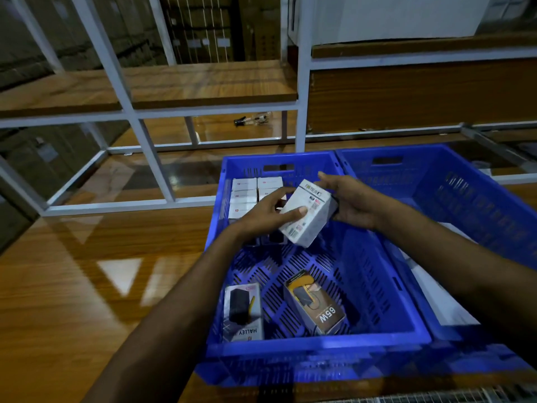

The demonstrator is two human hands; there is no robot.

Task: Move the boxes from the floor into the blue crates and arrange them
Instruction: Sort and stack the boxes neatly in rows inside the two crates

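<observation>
Held white box (308, 213): cardboard, rectangular, tilted. It has grey brand lettering along its top edge that is too blurred to read, and barcode and small red-marked stickers on the side face.

Both grips grasp it. The left hand (268, 213) has its thumb pressed flat on the front face and its fingers curled over the upper left edge. The right hand (353, 203) wraps the far right side, index finger stretched past the top corner. Both forearms reach in from below, and the box hangs in the air over the blue crate (316, 346), touching nothing else.

The crate is moulded plastic with a slotted floor, slotted walls and a handle cut-out in the far wall.

- Just left of the grips, against the far left corner: small white boxes (255, 196) in neat rows, each with a tiny red logo.
- Well below the grips, near corner: a box printed "HALLEY" (244, 314) with a black charger picture on it, lying flat.
- Beside that one: a brown and yellow box printed "65W" (318, 305), lying at an angle.

Right of the grips a second blue crate (436, 175) touches the first. Both crates sit on a glossy wood-grain floor (87, 271). Beyond them is a white metal shelf frame (300, 82) with wooden boards.
</observation>
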